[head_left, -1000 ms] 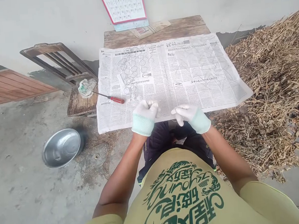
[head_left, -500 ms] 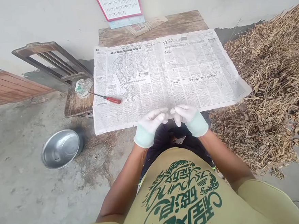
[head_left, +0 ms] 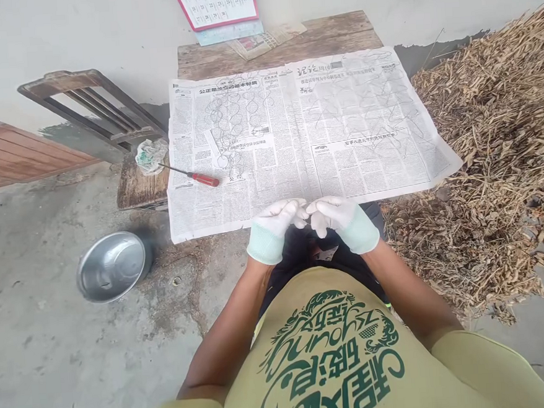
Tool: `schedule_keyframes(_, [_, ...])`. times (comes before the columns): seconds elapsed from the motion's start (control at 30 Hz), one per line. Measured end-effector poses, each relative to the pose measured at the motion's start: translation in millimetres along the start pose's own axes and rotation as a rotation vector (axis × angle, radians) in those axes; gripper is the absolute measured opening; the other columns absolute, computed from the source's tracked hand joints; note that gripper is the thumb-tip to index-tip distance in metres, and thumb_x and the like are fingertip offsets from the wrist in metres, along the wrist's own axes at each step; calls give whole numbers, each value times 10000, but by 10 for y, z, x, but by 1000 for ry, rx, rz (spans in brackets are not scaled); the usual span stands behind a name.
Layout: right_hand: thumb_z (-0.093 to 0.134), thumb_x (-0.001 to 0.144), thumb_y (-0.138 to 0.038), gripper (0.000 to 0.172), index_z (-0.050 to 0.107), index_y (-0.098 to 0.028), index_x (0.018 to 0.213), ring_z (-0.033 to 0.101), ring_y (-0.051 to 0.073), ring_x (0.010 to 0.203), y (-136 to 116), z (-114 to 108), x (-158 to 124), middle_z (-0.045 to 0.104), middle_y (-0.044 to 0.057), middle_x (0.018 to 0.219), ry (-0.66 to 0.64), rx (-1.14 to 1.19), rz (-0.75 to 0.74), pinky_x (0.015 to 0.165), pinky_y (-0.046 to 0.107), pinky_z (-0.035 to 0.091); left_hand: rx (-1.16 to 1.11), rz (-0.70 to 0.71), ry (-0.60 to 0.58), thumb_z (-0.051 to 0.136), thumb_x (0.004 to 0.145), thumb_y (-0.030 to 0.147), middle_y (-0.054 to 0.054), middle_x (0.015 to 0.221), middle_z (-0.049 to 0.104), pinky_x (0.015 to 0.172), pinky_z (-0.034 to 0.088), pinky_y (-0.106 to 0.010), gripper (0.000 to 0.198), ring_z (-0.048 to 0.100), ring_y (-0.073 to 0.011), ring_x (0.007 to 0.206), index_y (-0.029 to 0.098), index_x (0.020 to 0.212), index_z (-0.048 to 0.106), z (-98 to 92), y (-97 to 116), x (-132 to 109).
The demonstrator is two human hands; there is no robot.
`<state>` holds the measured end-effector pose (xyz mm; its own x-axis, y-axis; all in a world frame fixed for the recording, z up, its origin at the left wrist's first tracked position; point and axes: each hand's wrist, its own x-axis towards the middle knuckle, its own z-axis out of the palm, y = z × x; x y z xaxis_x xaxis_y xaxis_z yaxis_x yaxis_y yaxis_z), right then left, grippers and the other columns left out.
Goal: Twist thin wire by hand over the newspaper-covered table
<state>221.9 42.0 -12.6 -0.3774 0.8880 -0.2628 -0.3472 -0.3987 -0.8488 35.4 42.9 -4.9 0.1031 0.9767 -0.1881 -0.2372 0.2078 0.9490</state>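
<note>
My left hand (head_left: 277,223) and my right hand (head_left: 338,219), both in white gloves with pale green cuffs, meet at the fingertips at the table's front edge. The fingers of each are pinched together; what they hold is too thin or small to make out. Beyond them, newspaper sheets (head_left: 293,184) cover most of the wooden table. Thin wire-like loops (head_left: 231,117) lie on the left sheet, and more fine curved strands (head_left: 368,107) on the right one. A red-handled screwdriver (head_left: 204,179) rests at the left edge beside a small white strip (head_left: 212,146).
A wooden chair (head_left: 142,182) at the left holds a crumpled white and green bag (head_left: 151,156). On the floor sits a metal basin (head_left: 113,267). Dry stalks (head_left: 482,214) are heaped at the right. A calendar (head_left: 218,6) stands behind the table.
My right hand's thumb and fingers have drawn closer together, and both hands have shifted slightly at the fingertips. The view has tilted a little; the objects on the table stay in place.
</note>
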Motion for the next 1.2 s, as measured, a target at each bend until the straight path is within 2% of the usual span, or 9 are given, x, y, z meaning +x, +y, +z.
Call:
schedule_keyframes(0.2, [731, 903, -442, 316, 741, -189, 1092, 659, 156, 591, 43, 32, -12, 770, 27, 808, 105, -77, -46, 612, 341, 564, 52, 19, 20, 796, 892, 506, -55, 767, 780, 681, 590, -292, 349, 663, -128, 603, 165, 820, 800, 21, 58, -15])
schedule_keyframes(0.4, [572, 981, -227, 362, 673, -236, 1328, 706, 239, 1080, 49, 128, -175, 774, 67, 1155, 510, -808, -496, 1014, 448, 549, 132, -10, 146, 737, 924, 457, -51, 768, 796, 750, 621, -320, 331, 704, -146, 598, 147, 997, 829, 22, 106, -66])
schedule_keyframes(0.53, [553, 1014, -219, 364, 683, -191, 1353, 648, 286, 913, 53, 110, -216, 735, 110, 977, 338, -1400, -637, 839, 445, 498, 126, -77, 187, 752, 898, 463, -57, 787, 805, 753, 625, -309, 346, 729, -153, 613, 139, 997, 820, 36, 111, -72])
schedule_keyframes(0.63, [525, 1042, -249, 254, 762, -166, 1079, 543, 255, 718, 39, 124, -193, 644, 86, 744, 102, -1624, -592, 726, 421, 401, 110, -128, 184, 774, 877, 474, -64, 758, 795, 739, 623, -311, 356, 728, -161, 609, 129, 960, 807, 47, 118, -58])
schedule_keyframes(0.77, [463, 1072, -259, 383, 712, -206, 785, 548, 236, 740, 15, 166, -192, 646, 83, 729, 166, -1428, -560, 763, 401, 392, 165, -102, 150, 785, 868, 538, -62, 763, 786, 653, 584, -291, 409, 692, -147, 587, 141, 965, 798, 45, 144, -48])
schedule_keyframes(0.9, [565, 1013, -270, 304, 719, -238, 753, 603, 194, 700, -71, 201, -260, 695, 23, 726, 329, -831, -347, 721, 351, 449, 278, -90, 97, 768, 865, 613, -55, 793, 779, 668, 554, -301, 454, 689, -157, 636, 169, 957, 780, 45, 158, -85])
schedule_keyframes(1.0, [618, 949, -258, 239, 743, -233, 748, 608, 174, 630, -160, 212, -304, 681, -1, 660, 349, -474, -200, 673, 333, 491, 388, -79, 244, 771, 875, 561, -26, 709, 743, 708, 535, -318, 373, 679, -173, 645, 197, 814, 715, 75, 155, -160])
schedule_keyframes(1.1, [633, 931, -270, 229, 756, -220, 745, 603, 162, 611, -203, 207, -321, 667, -3, 630, 334, -368, -148, 657, 326, 508, 529, -52, 404, 759, 894, 491, 1, 607, 702, 738, 517, -322, 370, 658, -174, 624, 227, 673, 624, 128, 166, -271])
schedule_keyframes(1.2, [638, 928, -273, 219, 761, -214, 757, 597, 153, 601, -192, 192, -318, 670, -4, 629, 322, -339, -137, 645, 318, 505, 614, -117, 289, 727, 913, 501, -3, 557, 682, 698, 507, -319, 435, 639, -175, 585, 232, 588, 621, 188, 171, -384])
